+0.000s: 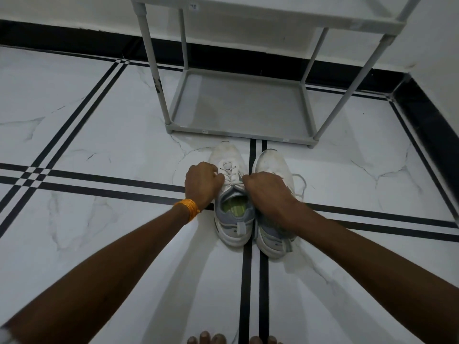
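Observation:
Two white and grey sneakers stand side by side on the floor, toes pointing at the rack. The left sneaker (232,207) has a green insole and white laces. My left hand (202,183) is curled at its left side and pinches a lace end. My right hand (267,192) is curled over the gap between the shoes and pinches the other lace end of that shoe. The right sneaker (274,162) lies partly under my right hand, with a loose lace trailing to its right.
A grey plastic shoe rack (238,103) stands just beyond the shoes against the wall, its bottom shelf bare. The floor is white marble tile with black stripes. A black skirting runs along the walls. My toes (206,338) show at the bottom edge.

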`<state>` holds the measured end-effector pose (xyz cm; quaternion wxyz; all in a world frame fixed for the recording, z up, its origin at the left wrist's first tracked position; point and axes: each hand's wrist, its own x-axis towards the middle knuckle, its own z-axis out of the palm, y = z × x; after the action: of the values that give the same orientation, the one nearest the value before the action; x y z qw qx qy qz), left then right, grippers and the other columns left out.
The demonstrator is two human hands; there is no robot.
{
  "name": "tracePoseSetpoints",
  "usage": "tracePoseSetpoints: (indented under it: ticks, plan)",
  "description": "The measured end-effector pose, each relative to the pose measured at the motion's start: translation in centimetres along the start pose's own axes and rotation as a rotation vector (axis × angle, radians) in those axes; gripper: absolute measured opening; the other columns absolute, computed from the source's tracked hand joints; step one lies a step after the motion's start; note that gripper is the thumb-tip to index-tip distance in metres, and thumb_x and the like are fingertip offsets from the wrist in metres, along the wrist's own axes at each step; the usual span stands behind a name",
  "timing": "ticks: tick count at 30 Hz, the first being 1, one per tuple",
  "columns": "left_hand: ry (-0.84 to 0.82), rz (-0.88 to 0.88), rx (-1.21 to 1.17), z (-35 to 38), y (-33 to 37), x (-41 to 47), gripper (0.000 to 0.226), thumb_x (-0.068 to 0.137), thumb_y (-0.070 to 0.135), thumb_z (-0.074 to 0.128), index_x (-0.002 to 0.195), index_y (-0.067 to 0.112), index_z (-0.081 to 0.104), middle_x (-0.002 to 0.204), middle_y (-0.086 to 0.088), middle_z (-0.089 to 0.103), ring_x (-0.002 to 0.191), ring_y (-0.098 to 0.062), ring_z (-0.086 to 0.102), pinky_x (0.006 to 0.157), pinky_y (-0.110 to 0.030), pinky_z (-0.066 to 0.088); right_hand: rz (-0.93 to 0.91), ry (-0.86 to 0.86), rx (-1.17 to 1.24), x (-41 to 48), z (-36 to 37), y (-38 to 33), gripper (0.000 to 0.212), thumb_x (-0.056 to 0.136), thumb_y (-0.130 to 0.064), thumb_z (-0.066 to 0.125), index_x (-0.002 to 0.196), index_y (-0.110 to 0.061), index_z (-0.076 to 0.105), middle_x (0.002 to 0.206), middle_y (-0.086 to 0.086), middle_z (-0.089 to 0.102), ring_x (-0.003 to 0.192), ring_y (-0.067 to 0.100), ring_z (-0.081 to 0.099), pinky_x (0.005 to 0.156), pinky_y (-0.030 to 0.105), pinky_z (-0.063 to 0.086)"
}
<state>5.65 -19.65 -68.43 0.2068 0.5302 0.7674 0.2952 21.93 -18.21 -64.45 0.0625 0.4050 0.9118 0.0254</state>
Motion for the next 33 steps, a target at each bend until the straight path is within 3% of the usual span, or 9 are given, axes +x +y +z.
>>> tracePoseSetpoints:
  ticks: [8, 14, 18, 20, 22, 24, 26, 29, 33]
  plan:
    - [0.020, 0.013, 0.022, -0.3, -0.3, 0.4, 0.031, 0.085, 0.024, 0.061, 0.067, 0.001, 0.069, 0.063, -0.016, 0.067, 0.060, -0.029, 0.062, 0.067, -0.039, 0.059, 0.036, 0.022, 0.089, 0.4, -0.3, -0.2, 0.022, 0.084, -0.008, 0.064, 0.105, -0.003, 0.058, 0.100, 0.019, 0.068, 0.088, 0.035, 0.065, 0.068, 0.038, 0.046]
    - [0.036, 0.051, 0.075, -1.4, -1.8, 1.5, 0.032, 0.084, 0.026, 0.057, 0.060, 0.005, 0.060, 0.056, -0.011, 0.057, 0.056, -0.027, 0.053, 0.066, -0.040, 0.056, 0.070, 0.014, 0.316, 1.9, 0.0, -0.9, 0.014, 0.089, -0.008, 0.058, 0.103, -0.005, 0.059, 0.098, 0.018, 0.068, 0.087, 0.034, 0.065, 0.065, 0.032, 0.040]
    - [-0.026, 0.077, 0.224, -2.0, -2.0, 1.6, 0.036, 0.091, 0.040, 0.049, 0.084, 0.008, 0.063, 0.081, -0.012, 0.067, 0.076, -0.030, 0.061, 0.070, -0.037, 0.051, 0.178, 0.093, 0.651, 0.9, -0.3, 0.5, 0.026, 0.093, -0.023, 0.060, 0.118, -0.015, 0.059, 0.104, 0.008, 0.069, 0.088, 0.021, 0.064, 0.071, 0.031, 0.049]
    - [0.073, 0.230, 0.350, -2.2, -1.5, 1.5, 0.029, 0.093, 0.039, 0.051, 0.102, 0.012, 0.059, 0.100, -0.011, 0.065, 0.092, -0.030, 0.058, 0.078, -0.041, 0.046, 0.305, 0.144, 0.697, -0.5, -1.2, 2.6, 0.044, 0.087, -0.031, 0.069, 0.126, -0.021, 0.053, 0.116, 0.003, 0.063, 0.101, 0.020, 0.060, 0.085, 0.036, 0.050]
    - [0.118, 0.398, 0.337, -2.1, 0.2, 0.9, 0.026, 0.093, 0.031, 0.055, 0.113, 0.015, 0.058, 0.116, -0.008, 0.061, 0.106, -0.028, 0.054, 0.089, -0.042, 0.043, 0.430, 0.021, 0.681, -2.4, -2.1, 5.5, 0.054, 0.079, -0.035, 0.076, 0.126, -0.023, 0.051, 0.119, 0.002, 0.060, 0.103, 0.021, 0.058, 0.088, 0.037, 0.050]
    - [0.015, 0.545, 0.201, -1.3, 2.5, 0.2, 0.025, 0.092, 0.022, 0.056, 0.116, 0.016, 0.059, 0.120, -0.006, 0.061, 0.109, -0.024, 0.053, 0.093, -0.037, 0.044, 0.505, -0.236, 0.696, -4.3, -2.4, 8.0, 0.056, 0.076, -0.037, 0.079, 0.124, -0.024, 0.053, 0.117, 0.001, 0.058, 0.098, 0.020, 0.059, 0.082, 0.034, 0.052]
    - [-0.179, 0.628, 0.088, 0.2, 4.5, -0.8, 0.022, 0.091, 0.017, 0.056, 0.112, 0.016, 0.062, 0.115, -0.003, 0.062, 0.103, -0.021, 0.056, 0.090, -0.036, 0.048, 0.505, -0.371, 0.688, -5.6, -1.7, 8.7, 0.053, 0.076, -0.035, 0.079, 0.121, -0.023, 0.054, 0.117, 0.002, 0.059, 0.093, 0.019, 0.060, 0.073, 0.028, 0.050]
    - [-0.381, 0.596, 0.129, 2.5, 6.2, -2.4, 0.020, 0.091, 0.017, 0.055, 0.107, 0.011, 0.065, 0.107, -0.007, 0.065, 0.095, -0.024, 0.061, 0.085, -0.039, 0.052, 0.477, -0.247, 0.619, -6.1, 0.4, 7.7, 0.039, 0.080, -0.030, 0.075, 0.113, -0.018, 0.059, 0.117, 0.008, 0.066, 0.097, 0.024, 0.061, 0.074, 0.031, 0.047]
    - [-0.359, 0.534, 0.209, 3.4, 6.6, -2.5, 0.013, 0.089, 0.013, 0.055, 0.096, 0.005, 0.062, 0.098, -0.015, 0.065, 0.090, -0.032, 0.060, 0.078, -0.040, 0.049, 0.521, -0.076, 0.702, -5.9, 1.3, 6.8, 0.027, 0.080, -0.025, 0.075, 0.098, -0.009, 0.065, 0.097, 0.011, 0.070, 0.080, 0.026, 0.067, 0.071, 0.041, 0.057]
